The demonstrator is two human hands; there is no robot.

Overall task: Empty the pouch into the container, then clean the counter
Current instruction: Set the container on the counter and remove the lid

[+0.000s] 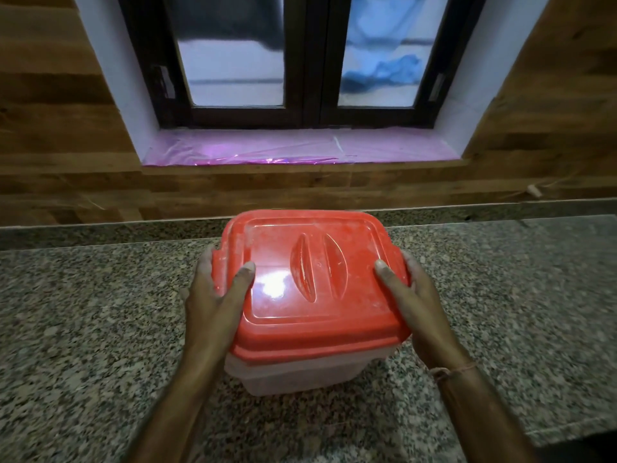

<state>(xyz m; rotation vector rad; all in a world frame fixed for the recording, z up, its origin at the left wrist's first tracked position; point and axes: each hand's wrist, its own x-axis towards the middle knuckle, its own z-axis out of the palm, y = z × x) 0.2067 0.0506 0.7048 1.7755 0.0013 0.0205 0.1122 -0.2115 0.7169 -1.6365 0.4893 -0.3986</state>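
Note:
A translucent plastic container (293, 375) with a red lid (314, 282) stands on the speckled granite counter (100, 329), in the middle of the view. The lid is on the container and dusted with white powder. My left hand (213, 302) grips the lid's left side, thumb on top. My right hand (417, 305) grips the right side the same way, thumb on top. No pouch is in view.
Behind the counter runs a wood-panelled wall (50, 128) with a dark-framed window (307, 61). Its sill (300, 148) is covered with pink plastic film. The counter's right end drops off at the lower right (574, 439).

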